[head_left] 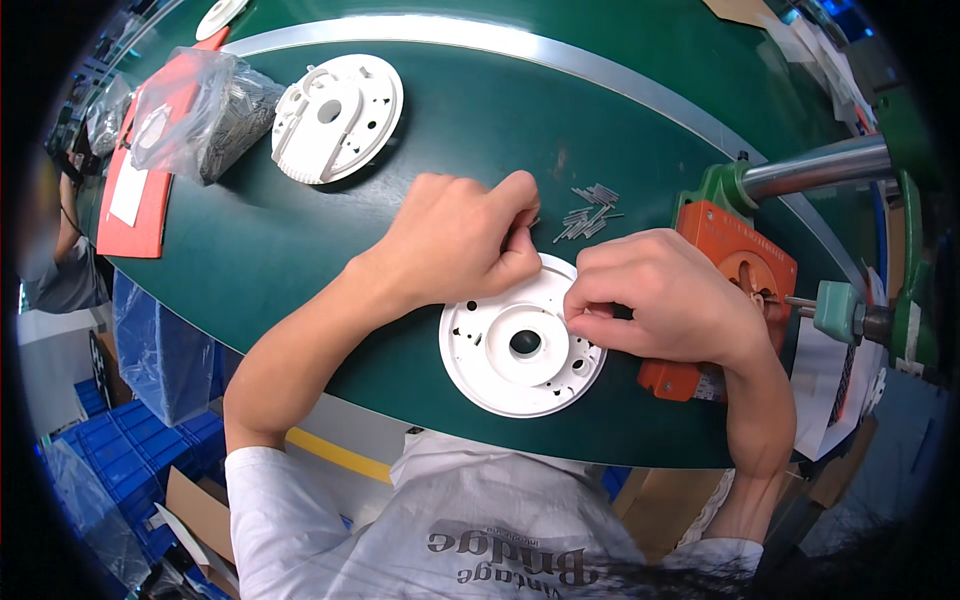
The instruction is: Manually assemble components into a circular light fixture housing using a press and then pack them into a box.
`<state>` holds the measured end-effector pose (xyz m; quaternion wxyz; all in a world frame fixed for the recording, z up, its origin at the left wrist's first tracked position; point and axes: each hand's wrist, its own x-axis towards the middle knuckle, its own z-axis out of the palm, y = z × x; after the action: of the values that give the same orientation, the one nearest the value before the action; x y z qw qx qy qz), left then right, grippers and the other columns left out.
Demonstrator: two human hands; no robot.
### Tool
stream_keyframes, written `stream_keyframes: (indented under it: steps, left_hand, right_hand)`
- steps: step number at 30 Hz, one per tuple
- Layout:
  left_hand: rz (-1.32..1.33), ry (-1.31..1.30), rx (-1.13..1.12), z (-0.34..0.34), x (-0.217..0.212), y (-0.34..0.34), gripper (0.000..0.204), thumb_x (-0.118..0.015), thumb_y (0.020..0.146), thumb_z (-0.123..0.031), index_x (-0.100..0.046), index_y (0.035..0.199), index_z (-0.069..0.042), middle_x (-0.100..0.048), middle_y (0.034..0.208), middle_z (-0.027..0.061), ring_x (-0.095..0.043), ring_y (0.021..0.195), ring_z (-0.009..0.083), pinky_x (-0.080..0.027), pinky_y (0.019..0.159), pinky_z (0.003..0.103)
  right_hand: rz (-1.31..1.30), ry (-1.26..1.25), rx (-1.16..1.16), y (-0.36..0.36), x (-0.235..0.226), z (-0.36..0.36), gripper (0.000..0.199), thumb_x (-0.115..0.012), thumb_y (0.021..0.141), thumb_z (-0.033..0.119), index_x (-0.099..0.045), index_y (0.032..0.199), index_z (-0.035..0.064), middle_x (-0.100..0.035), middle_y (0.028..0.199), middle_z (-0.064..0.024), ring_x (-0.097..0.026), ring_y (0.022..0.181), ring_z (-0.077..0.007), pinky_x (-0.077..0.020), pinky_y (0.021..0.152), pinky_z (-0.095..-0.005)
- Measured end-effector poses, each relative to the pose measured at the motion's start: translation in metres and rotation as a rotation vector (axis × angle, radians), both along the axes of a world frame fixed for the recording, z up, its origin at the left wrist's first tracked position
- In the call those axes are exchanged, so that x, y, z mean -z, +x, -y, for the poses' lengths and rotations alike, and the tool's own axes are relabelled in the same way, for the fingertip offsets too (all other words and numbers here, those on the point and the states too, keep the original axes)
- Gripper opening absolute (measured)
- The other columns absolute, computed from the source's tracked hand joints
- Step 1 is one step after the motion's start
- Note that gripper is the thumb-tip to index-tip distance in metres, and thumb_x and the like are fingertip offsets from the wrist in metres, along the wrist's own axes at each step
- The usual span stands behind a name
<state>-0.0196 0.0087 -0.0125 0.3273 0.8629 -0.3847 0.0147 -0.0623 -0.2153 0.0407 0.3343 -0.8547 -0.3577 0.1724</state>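
A round white plastic disc (500, 360) with a centre hole lies flat on the green belt (420, 160) in front of me. My left hand (455, 240) rests at the disc's far left rim, thumb and fingers pinched on a thin metal pin. My right hand (665, 295) presses on the disc's right rim, fingers curled; whether it grips a pin is hidden. A small heap of loose metal pins (588, 212) lies just beyond both hands.
A second white disc (335, 118) lies further back left, beside a clear bag of pins (200, 105) and a red tray (140, 200). An orange and green press fixture (740, 270) with a steel shaft stands at the right. Blue crates (130, 450) sit below left. Another person sits at far left.
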Motion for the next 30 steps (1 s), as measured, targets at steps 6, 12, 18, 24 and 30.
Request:
stream_keyframes:
  steps: [6, 12, 18, 24, 30]
  left_hand:
    - [0.028, 0.001, -0.002, -0.001, 0.003, 0.0, 0.014, -0.061, 0.071, -0.007, -0.053, 0.083, -0.007, -0.053, 0.054, 0.0079, -0.053, 0.046, 0.0304, -0.04, 0.046, 0.039]
    - [0.067, -0.072, -0.006, 0.0, 0.003, 0.0, 0.015, -0.06, 0.072, -0.005, -0.052, 0.085, -0.006, -0.054, 0.058, 0.0081, -0.052, 0.047, 0.0275, -0.04, 0.046, 0.036]
    - [-0.182, -0.38, 0.047, -0.002, -0.003, -0.002, 0.012, -0.06, 0.078, -0.003, -0.053, 0.086, -0.005, -0.056, 0.064, 0.0059, -0.052, 0.049, 0.017, -0.041, 0.047, 0.03]
    - [-0.26, -0.533, 0.114, 0.006, -0.009, -0.016, 0.015, -0.065, 0.076, -0.003, -0.056, 0.087, -0.006, -0.057, 0.062, 0.0047, -0.056, 0.05, 0.016, -0.044, 0.048, 0.03]
    - [0.098, -0.501, 0.149, 0.013, 0.002, -0.015, 0.021, -0.069, 0.072, -0.002, -0.059, 0.089, -0.009, -0.058, 0.064, 0.0057, -0.059, 0.052, 0.0254, -0.046, 0.048, 0.034]
  right_hand:
    - [0.074, 0.068, -0.061, 0.001, 0.004, 0.0, 0.007, -0.07, 0.074, 0.01, -0.065, 0.07, 0.0065, -0.06, 0.07, -0.0064, -0.062, 0.067, -0.0282, -0.0483, 0.058, -0.0381]
    - [0.133, 0.021, -0.17, 0.001, 0.004, 0.001, 0.008, -0.072, 0.071, 0.011, -0.065, 0.069, 0.0067, -0.061, 0.071, -0.0061, -0.062, 0.067, -0.0263, -0.0489, 0.058, -0.0373]
    - [0.044, 0.047, -0.018, 0.007, -0.009, 0.005, 0.01, -0.074, 0.076, 0.01, -0.066, 0.079, 0.0045, -0.061, 0.074, -0.0068, -0.062, 0.066, -0.0248, -0.0475, 0.057, -0.0363]
    - [0.06, 0.302, 0.198, 0.007, -0.002, -0.003, 0.011, -0.071, 0.086, 0.009, -0.068, 0.09, -0.0008, -0.062, 0.077, -0.0125, -0.059, 0.065, -0.0257, -0.0452, 0.058, -0.0342]
    - [-0.084, 0.349, 0.156, 0.007, 0.0, -0.003, 0.012, -0.071, 0.086, 0.01, -0.068, 0.089, -0.0017, -0.06, 0.073, -0.0104, -0.056, 0.065, -0.0231, -0.0445, 0.061, -0.0333]
